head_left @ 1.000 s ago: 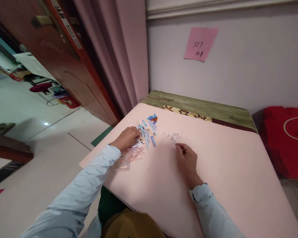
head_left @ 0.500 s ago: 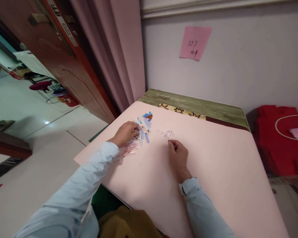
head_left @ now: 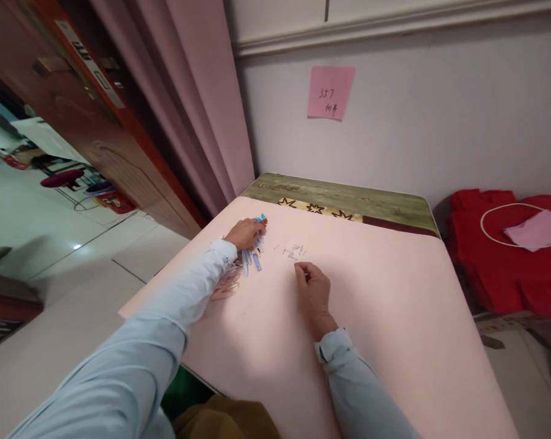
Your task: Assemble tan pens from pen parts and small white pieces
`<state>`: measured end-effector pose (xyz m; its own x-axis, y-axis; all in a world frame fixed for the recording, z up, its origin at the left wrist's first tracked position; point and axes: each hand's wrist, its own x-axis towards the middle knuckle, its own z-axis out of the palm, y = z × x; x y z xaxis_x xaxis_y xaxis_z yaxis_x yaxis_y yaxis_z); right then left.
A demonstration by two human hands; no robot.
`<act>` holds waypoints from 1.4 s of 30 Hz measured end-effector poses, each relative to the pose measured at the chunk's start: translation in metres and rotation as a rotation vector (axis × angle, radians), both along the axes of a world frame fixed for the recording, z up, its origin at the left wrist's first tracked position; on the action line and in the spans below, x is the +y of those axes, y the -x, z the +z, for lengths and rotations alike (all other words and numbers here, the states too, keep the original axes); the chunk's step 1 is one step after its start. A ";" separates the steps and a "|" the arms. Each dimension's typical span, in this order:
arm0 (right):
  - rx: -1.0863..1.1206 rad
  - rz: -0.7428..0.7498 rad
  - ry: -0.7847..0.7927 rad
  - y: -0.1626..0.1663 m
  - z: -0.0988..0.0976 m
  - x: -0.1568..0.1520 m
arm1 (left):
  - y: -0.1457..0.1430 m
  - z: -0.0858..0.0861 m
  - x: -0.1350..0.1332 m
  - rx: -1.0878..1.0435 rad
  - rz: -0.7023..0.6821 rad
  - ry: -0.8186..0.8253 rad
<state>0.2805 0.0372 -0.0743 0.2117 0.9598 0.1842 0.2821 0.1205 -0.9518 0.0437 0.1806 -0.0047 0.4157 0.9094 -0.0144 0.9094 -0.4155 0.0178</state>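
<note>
My left hand (head_left: 244, 234) reaches over the far left pile, its fingertips at a cluster of small blue and brown pieces (head_left: 262, 219). Its grip is hidden from me. Under and beside that hand lie slim whitish-blue pen-like tubes (head_left: 244, 263) and a short blue piece (head_left: 257, 262). Nearer to me, clear pinkish tubes (head_left: 226, 285) are heaped, partly behind the left sleeve. My right hand (head_left: 315, 289) rests on the pink tabletop with thumb and forefinger pinched together; what they hold is too small to name. Just beyond these fingertips, tiny thin greyish pieces (head_left: 296, 251) are scattered.
The pink table covering (head_left: 385, 329) has a green wood-patterned strip (head_left: 385, 210) along its back edge, against the wall. A pink curtain (head_left: 202, 91) and brown door (head_left: 119, 140) stand to the left. Red cloth (head_left: 476, 262) with pink paper lies on the right.
My left hand has moved away from me, from beside the tubes to the blue and brown pieces. The right hand stays pinched by the tiny pieces. The whole view has shifted slightly.
</note>
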 end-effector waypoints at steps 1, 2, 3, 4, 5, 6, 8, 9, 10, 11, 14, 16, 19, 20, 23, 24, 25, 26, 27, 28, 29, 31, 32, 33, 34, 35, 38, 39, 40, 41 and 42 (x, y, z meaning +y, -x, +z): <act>-0.009 0.003 0.007 0.000 0.000 0.000 | -0.001 -0.001 -0.001 0.004 0.021 -0.007; -0.016 0.005 0.012 0.000 0.000 0.001 | -0.002 -0.002 -0.001 0.011 0.048 -0.011; -0.020 0.007 0.014 0.000 0.001 0.001 | -0.004 -0.002 0.000 0.018 0.075 -0.014; -0.022 0.008 0.014 0.000 0.001 0.001 | -0.007 -0.003 0.001 0.027 0.102 -0.018; -0.024 0.009 0.014 0.000 0.001 0.001 | -0.010 -0.004 0.004 0.037 0.126 -0.022; -0.025 0.010 0.013 0.000 0.001 0.001 | -0.014 -0.004 0.006 0.050 0.145 -0.025; -0.023 0.011 0.014 0.001 0.001 0.001 | -0.024 -0.003 0.013 0.088 0.178 -0.026; -0.021 0.011 0.014 0.001 0.001 0.001 | -0.030 -0.003 0.016 0.110 0.187 -0.022; -0.017 0.010 0.013 0.001 0.000 0.001 | -0.035 -0.001 0.019 0.133 0.187 -0.014; -0.014 0.008 0.011 0.001 0.000 0.001 | -0.041 0.000 0.022 0.153 0.180 -0.003; -0.007 0.001 0.000 0.002 -0.002 0.002 | -0.056 0.006 0.027 0.199 0.144 0.036; 0.000 -0.001 -0.008 0.002 -0.002 0.002 | -0.061 0.009 0.030 0.219 0.134 0.065; 0.002 0.001 -0.016 0.002 -0.001 0.002 | -0.058 0.011 0.032 0.245 0.163 0.103; -0.001 0.001 -0.017 0.002 -0.001 0.002 | -0.056 0.012 0.032 0.251 0.180 0.113; -0.010 0.000 -0.019 0.002 -0.001 0.003 | -0.045 0.012 0.033 0.251 0.238 0.140; -0.012 -0.001 -0.020 0.002 -0.001 0.003 | -0.042 0.012 0.033 0.247 0.256 0.147; -0.015 -0.002 -0.021 0.002 0.000 0.003 | -0.040 0.012 0.032 0.242 0.273 0.153; -0.017 -0.004 -0.020 0.002 0.000 0.003 | -0.038 0.012 0.032 0.237 0.289 0.156; -0.020 -0.004 -0.019 0.001 0.000 0.003 | -0.037 0.012 0.031 0.233 0.306 0.158; -0.023 -0.002 -0.018 0.001 0.000 0.003 | -0.037 0.012 0.031 0.230 0.320 0.159; -0.024 0.001 -0.017 0.001 0.000 0.003 | -0.037 0.012 0.030 0.229 0.333 0.159; -0.024 0.008 -0.019 0.001 0.000 0.003 | -0.041 0.012 0.028 0.228 0.350 0.154; -0.023 0.010 -0.020 0.001 0.000 0.002 | -0.043 0.012 0.028 0.229 0.354 0.148; -0.021 0.009 -0.019 0.001 0.000 0.002 | -0.045 0.012 0.027 0.230 0.356 0.141; -0.021 0.008 -0.018 0.001 -0.001 0.002 | -0.048 0.012 0.026 0.233 0.356 0.134; -0.023 0.005 -0.016 0.001 -0.001 0.002 | -0.051 0.013 0.026 0.235 0.355 0.128; -0.032 0.007 -0.018 0.001 -0.001 0.002 | -0.058 0.015 0.024 0.235 0.362 0.123; -0.034 0.010 -0.020 0.001 -0.001 0.002 | -0.060 0.016 0.023 0.232 0.369 0.123; -0.034 0.012 -0.022 0.001 -0.001 0.002 | -0.062 0.017 0.022 0.229 0.380 0.124; -0.033 0.012 -0.023 0.001 -0.001 0.002 | -0.063 0.018 0.021 0.225 0.393 0.124; -0.032 0.012 -0.025 0.001 -0.001 0.002 | -0.064 0.019 0.021 0.220 0.410 0.124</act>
<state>0.2797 0.0389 -0.0756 0.1938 0.9573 0.2144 0.3110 0.1473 -0.9389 0.1077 0.2013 0.0147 -0.0014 0.9835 -0.1809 0.9856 -0.0292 -0.1665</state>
